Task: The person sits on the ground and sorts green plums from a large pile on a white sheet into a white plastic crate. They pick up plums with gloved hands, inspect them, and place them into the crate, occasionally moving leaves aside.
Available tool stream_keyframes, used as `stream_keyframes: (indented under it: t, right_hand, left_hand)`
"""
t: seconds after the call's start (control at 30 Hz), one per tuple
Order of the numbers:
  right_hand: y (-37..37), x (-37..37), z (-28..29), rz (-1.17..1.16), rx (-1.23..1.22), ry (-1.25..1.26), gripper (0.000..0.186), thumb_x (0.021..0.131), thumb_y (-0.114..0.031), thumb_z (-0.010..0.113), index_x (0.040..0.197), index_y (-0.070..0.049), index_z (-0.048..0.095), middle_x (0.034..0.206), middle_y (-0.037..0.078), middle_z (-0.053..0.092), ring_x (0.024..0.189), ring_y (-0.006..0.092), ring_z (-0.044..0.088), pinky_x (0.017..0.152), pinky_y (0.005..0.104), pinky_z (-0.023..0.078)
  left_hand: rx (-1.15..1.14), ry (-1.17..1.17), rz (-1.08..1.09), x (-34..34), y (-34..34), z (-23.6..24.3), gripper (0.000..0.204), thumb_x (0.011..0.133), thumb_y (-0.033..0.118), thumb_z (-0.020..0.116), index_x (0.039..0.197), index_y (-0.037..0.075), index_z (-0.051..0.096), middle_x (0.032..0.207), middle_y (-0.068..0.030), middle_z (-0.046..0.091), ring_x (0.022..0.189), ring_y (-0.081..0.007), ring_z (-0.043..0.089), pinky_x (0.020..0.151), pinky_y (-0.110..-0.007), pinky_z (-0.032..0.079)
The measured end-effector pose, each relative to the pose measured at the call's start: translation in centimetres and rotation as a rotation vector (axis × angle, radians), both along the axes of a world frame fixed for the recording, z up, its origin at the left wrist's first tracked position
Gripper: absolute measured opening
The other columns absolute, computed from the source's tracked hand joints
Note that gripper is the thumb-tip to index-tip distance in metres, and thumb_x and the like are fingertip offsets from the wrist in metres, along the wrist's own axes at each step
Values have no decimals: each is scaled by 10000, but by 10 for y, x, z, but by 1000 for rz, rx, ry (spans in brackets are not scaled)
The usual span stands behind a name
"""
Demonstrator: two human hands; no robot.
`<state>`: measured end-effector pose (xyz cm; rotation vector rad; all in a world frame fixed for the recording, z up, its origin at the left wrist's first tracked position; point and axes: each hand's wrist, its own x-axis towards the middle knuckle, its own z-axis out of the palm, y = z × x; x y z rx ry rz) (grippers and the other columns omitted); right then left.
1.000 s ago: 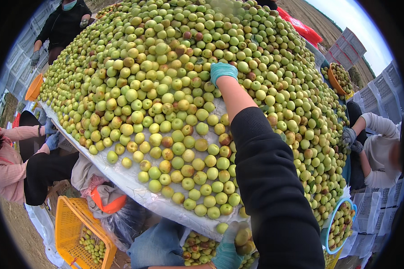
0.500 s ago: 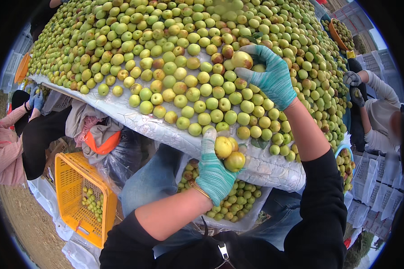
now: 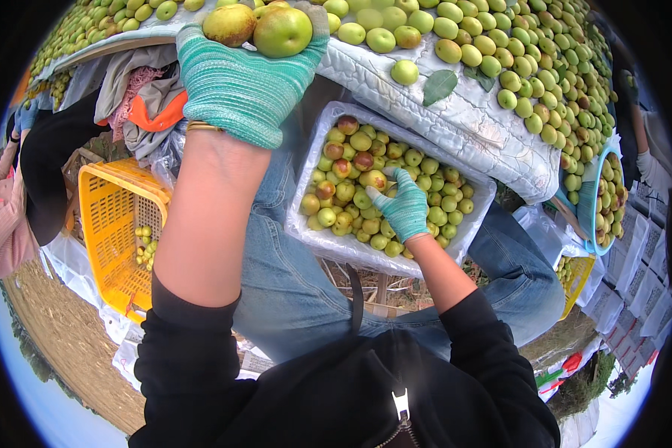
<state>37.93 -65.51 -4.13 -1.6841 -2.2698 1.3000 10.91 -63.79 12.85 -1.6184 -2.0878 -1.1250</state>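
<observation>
My left hand (image 3: 239, 82), in a teal and white knitted glove, is raised close to view and closed around several jujubes. A large green one with a reddish patch (image 3: 282, 33) and a browner one (image 3: 229, 25) show above the palm. Gloved the same way, my right hand (image 3: 405, 205) reaches into a white plastic-lined crate (image 3: 297, 216) between my knees. Its thumb and fingertips are at a yellow-red jujube (image 3: 373, 179) on top of the fruit there. Green and red-blushed jujubes (image 3: 343, 190) fill much of the crate.
Jujubes (image 3: 493, 45) cover a quilt-padded table (image 3: 455, 112) ahead; a loose leaf (image 3: 440, 86) lies near its edge. A yellow basket (image 3: 119, 231) with some fruit stands left. At right is a blue-rimmed basin (image 3: 599, 201). Other people sit at both sides.
My right hand has moved from the fruit pile on the table down into the crate. My left hand has come up and leftward, still holding jujubes. The view has tilted down.
</observation>
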Motion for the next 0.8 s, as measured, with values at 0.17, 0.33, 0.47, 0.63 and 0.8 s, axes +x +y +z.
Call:
stream_keyframes:
  t: [0.17,0.33,0.47,0.63,0.8]
  right_hand:
    - [-19,-19,-12,105,121,-74,496,718,-387,756,1106,-112,615,942,129,669,902,295,636,796,384,510]
    - [-18,-26,-20,218,175,-147,450,727,-340,760,1074,-87,627,1010,131,645,957,277,609,849,365,488]
    - [-11,-24,-8,98,101,102,426,761,-275,762,1088,-46,613,1023,95,626,885,222,603,814,315,501]
    - [12,-6,55,-429,-990,1029,373,856,-79,645,1210,-55,531,1135,101,567,979,199,573,787,261,517]
    - [44,-23,129,-343,-616,1337,511,920,-384,572,1279,-43,446,1037,120,601,804,212,635,662,332,557]
  left_hand:
    - [199,-565,-68,1,-2,0,222,714,54,687,826,91,500,797,-35,530,779,-193,554,714,-301,494]
    - [572,-1861,-631,-14,4,-17,142,869,211,539,855,132,421,802,-26,500,806,-189,551,738,-350,494]
    - [647,-2000,-830,-18,1,-22,190,906,320,472,894,142,405,823,-26,502,829,-186,546,794,-351,470]
    - [550,-2184,-719,-1,2,-15,321,886,368,525,1033,93,451,1017,-106,500,969,-271,525,851,-448,467]
    - [12,-2452,-286,46,15,-5,469,881,505,556,1111,96,529,1126,-133,531,1030,-276,546,780,-506,525]
